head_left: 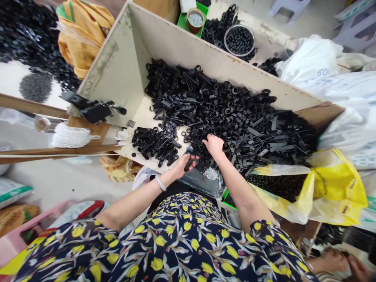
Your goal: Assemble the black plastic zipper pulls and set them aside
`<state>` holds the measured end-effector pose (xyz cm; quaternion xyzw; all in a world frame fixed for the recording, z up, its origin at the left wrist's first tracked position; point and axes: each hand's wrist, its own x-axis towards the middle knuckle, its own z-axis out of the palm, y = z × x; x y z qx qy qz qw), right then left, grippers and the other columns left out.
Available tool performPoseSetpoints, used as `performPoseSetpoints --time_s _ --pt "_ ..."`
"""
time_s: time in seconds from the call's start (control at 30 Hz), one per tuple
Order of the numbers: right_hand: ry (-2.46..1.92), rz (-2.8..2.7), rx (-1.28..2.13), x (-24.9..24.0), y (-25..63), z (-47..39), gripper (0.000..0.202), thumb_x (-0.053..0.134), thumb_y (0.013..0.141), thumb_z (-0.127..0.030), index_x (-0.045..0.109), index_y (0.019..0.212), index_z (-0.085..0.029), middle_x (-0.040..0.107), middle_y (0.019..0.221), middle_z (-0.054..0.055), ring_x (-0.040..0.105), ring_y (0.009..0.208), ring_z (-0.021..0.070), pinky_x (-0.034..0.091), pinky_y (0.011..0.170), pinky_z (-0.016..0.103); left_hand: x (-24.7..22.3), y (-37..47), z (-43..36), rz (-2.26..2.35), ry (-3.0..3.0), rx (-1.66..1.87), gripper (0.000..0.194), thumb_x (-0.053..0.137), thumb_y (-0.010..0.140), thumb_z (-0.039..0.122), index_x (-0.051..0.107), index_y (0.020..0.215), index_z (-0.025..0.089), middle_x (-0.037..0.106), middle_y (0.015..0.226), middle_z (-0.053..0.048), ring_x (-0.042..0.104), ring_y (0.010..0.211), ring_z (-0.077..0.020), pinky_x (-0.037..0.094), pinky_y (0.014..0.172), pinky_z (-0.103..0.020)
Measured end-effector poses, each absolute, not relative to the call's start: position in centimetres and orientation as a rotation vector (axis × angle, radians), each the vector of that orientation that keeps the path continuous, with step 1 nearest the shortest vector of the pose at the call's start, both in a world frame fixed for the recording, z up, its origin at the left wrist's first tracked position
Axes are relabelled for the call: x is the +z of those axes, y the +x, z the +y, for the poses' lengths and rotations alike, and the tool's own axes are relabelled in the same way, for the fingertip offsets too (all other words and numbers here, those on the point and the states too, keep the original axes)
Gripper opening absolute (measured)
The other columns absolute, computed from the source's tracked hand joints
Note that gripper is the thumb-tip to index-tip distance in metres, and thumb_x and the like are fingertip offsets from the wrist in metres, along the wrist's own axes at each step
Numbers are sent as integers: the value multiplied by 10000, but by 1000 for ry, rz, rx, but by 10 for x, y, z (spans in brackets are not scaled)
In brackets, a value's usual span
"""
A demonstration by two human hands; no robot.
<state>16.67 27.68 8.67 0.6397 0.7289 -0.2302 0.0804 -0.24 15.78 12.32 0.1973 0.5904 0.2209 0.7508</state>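
Observation:
My left hand [179, 167] is closed around a dark, elongated black plastic part [189, 162] near the front edge of the worktable. To its right and a little farther in, my right hand [214, 145] reaches down at the border of a large heap of black ring-shaped parts [223, 102]. Its fingertips point into the heap, and what they grip, if anything, is hidden. Just below that hand lies a little pile of small silvery metal pieces [210, 173]. A separate group of black clip-like parts [154, 143] is spread left of my hands on the pale board.
Wooden boards [205, 47] wall the table at the back and left. Beyond stands a metal bowl [239, 40] of black pieces and a cup [195, 19] of metal bits. A yellow plastic bag [337, 188] lies right. Another person's hands [335, 261] show at lower right.

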Motion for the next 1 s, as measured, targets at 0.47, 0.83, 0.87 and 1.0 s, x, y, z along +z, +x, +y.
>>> performPoseSetpoints --time_s 0.47,0.83,0.87,1.0 --pt "2206 2096 -2154 182 201 241 507 555 1008 -596 655 1330 -218 758 1043 61 750 787 176 675 761 372 211 -24 190 860 24 740 382 591 980 467 731 1155 157 619 832 -54 495 622 -110 456 608 -258" --pt "2181 3026 -1281 254 174 204 230 630 1025 -248 786 1189 -291 704 1030 59 723 840 158 655 743 303 270 1 197 1099 599 808 500 576 962 628 648 1090 150 641 779 -13 440 499 -54 260 437 -178" --pt "2195 3068 -1160 254 174 203 222 642 1018 -240 787 1180 -284 715 1024 60 726 859 166 653 768 313 273 1 197 1100 627 792 500 568 965 627 652 1087 149 646 787 -17 443 501 -53 264 439 -179" --pt "2131 3165 -1079 258 176 200 218 666 999 -193 783 1167 -268 736 1000 53 724 854 167 636 772 315 276 -3 196 1099 688 735 467 518 995 580 652 1098 145 666 820 -31 447 502 -55 278 444 -182"
